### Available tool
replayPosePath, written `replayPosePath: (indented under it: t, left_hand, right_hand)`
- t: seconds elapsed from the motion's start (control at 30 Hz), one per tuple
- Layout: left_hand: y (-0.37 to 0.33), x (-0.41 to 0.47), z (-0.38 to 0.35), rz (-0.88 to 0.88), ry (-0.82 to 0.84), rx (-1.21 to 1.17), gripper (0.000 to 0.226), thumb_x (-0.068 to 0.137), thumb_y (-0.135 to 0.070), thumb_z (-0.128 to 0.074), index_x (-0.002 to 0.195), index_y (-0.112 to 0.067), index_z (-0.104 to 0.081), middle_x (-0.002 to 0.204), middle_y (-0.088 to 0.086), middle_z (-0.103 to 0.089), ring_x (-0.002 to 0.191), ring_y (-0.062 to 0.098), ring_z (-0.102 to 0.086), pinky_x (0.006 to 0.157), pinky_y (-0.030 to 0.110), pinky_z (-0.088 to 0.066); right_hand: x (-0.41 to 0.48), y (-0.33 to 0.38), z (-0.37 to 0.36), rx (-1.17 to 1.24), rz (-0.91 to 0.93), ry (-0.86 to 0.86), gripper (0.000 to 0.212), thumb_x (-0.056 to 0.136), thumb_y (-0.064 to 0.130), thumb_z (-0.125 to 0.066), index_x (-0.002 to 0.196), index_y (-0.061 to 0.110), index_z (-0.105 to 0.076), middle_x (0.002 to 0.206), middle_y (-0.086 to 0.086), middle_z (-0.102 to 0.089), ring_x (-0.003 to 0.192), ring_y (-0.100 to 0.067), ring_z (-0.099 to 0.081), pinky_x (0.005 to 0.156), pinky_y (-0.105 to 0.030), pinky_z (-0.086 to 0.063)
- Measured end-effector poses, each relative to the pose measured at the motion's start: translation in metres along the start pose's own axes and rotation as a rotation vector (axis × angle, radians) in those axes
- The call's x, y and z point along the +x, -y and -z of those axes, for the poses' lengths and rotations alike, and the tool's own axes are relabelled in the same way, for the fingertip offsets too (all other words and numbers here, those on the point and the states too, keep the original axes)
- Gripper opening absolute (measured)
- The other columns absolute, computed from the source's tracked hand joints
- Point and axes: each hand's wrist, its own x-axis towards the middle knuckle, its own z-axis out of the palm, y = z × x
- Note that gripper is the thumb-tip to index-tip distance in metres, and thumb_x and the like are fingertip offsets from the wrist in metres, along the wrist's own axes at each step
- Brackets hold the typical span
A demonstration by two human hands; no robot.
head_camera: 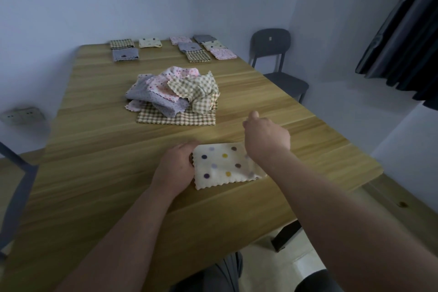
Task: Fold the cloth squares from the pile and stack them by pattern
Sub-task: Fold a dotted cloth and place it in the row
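Head cam, wide-angle, so the edges bend. My right hand (267, 137) shows only its back. Its fingers point down and away from the lens, so I can't tell whether they pinch anything. It also covers the far right corner of the cream dotted cloth (222, 166), and the cloth's right edge by my wrist is smeared w/ blur. Fingertips of my left hand (175, 166) are hidden at the cloth's left edge; those fingers curl round that edge and grip it. The folded stacks (198, 56) along the far edge are too small to count layers.

Bench (94, 149) is light wood-grain, set in a corner of pale walls. Dark chair (272, 54) stands at its far right side, w/ a dark curtain (403, 31) top right and a wall socket (22, 115) low on the left.

Cream dotted cloth lies flat on the near part of the bench, btwn my hands: zigzag-cut edges, purple, yellow and lilac dots. The pile (175, 92) sits mid-bench beyond it, w/ pink floral, grey dotted and tan checked squares crumpled on one flat checked square. Stacks at the back come in two groups: checked, grey and cream on the left; pink, grey, cream and checked on the right.
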Motion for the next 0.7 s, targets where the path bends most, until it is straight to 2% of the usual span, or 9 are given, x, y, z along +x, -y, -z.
replayPosePath:
  t: [0.1,0.17,0.27,0.33,0.4,0.5,0.6,0.7]
  left_hand:
    - [0.003,0.000,-0.001,0.033,-0.045,-0.046,0.044,0.095,-0.003,-0.053,0.136,-0.013,-0.063,0.126,0.010,-0.069,0.114,0.025,-0.064,0.092,0.024,-0.042]
    - [0.008,0.001,-0.002,0.055,-0.078,-0.072,0.039,0.096,-0.007,-0.057,0.134,-0.013,-0.064,0.123,0.007,-0.071,0.112,0.023,-0.066,0.092,0.025,-0.046]
    - [0.014,0.003,-0.002,0.105,-0.099,-0.108,0.038,0.095,-0.011,-0.063,0.132,-0.015,-0.066,0.125,0.003,-0.071,0.114,0.018,-0.066,0.098,0.027,-0.048]
    - [0.014,0.004,-0.001,0.119,-0.105,-0.132,0.037,0.095,-0.012,-0.064,0.131,-0.017,-0.067,0.127,0.000,-0.070,0.115,0.015,-0.065,0.098,0.021,-0.044]
    - [0.015,0.004,-0.001,0.114,-0.102,-0.152,0.036,0.095,-0.010,-0.064,0.130,-0.017,-0.068,0.126,-0.002,-0.071,0.115,0.013,-0.065,0.095,0.017,-0.041]
    - [0.017,0.005,0.000,0.098,-0.075,-0.167,0.038,0.095,-0.007,-0.062,0.132,-0.016,-0.067,0.127,0.000,-0.070,0.117,0.014,-0.065,0.100,0.019,-0.043]
    - [0.018,0.006,0.000,0.067,-0.082,-0.168,0.039,0.093,-0.004,-0.061,0.130,-0.014,-0.068,0.126,0.002,-0.071,0.116,0.017,-0.066,0.101,0.024,-0.046]
    - [0.015,0.006,0.002,0.020,-0.113,-0.178,0.032,0.091,-0.003,-0.058,0.115,-0.014,-0.076,0.109,0.004,-0.076,0.101,0.021,-0.070,0.087,0.029,-0.053]
  right_hand:
    - [-0.001,0.024,-0.001,-0.043,0.031,0.033,0.021,0.106,0.017,-0.042,0.126,0.011,-0.045,0.104,-0.009,-0.067,0.074,-0.027,-0.059,0.050,-0.033,-0.038]
    - [-0.002,0.039,-0.003,0.000,0.031,0.067,0.023,0.106,0.017,-0.043,0.127,0.010,-0.048,0.111,-0.011,-0.066,0.087,-0.030,-0.065,0.059,-0.036,-0.045]
    - [-0.004,0.058,-0.010,0.090,0.024,0.121,0.024,0.106,0.017,-0.046,0.126,0.008,-0.053,0.118,-0.012,-0.063,0.101,-0.032,-0.066,0.068,-0.038,-0.047]
    - [-0.005,0.068,-0.014,0.155,0.010,0.162,0.018,0.104,0.015,-0.049,0.119,0.009,-0.058,0.116,-0.012,-0.062,0.097,-0.031,-0.064,0.067,-0.038,-0.047]
    - [-0.004,0.075,-0.020,0.209,-0.011,0.190,0.006,0.102,0.012,-0.052,0.101,0.012,-0.058,0.109,-0.010,-0.060,0.089,-0.030,-0.061,0.067,-0.039,-0.050]
    - [-0.003,0.082,-0.027,0.275,-0.014,0.227,0.025,0.099,0.008,-0.051,0.075,0.014,-0.042,0.092,-0.006,-0.054,0.096,-0.033,-0.063,0.076,-0.042,-0.057]
    - [-0.005,0.088,-0.030,0.293,0.014,0.257,0.028,0.099,0.009,-0.048,0.072,0.014,-0.042,0.092,-0.010,-0.058,0.090,-0.028,-0.062,0.072,-0.037,-0.056]
    - [-0.007,0.089,-0.038,0.313,0.037,0.237,0.018,0.099,0.016,-0.048,0.083,0.008,-0.050,0.091,-0.010,-0.055,0.089,-0.031,-0.062,0.068,-0.032,-0.046]
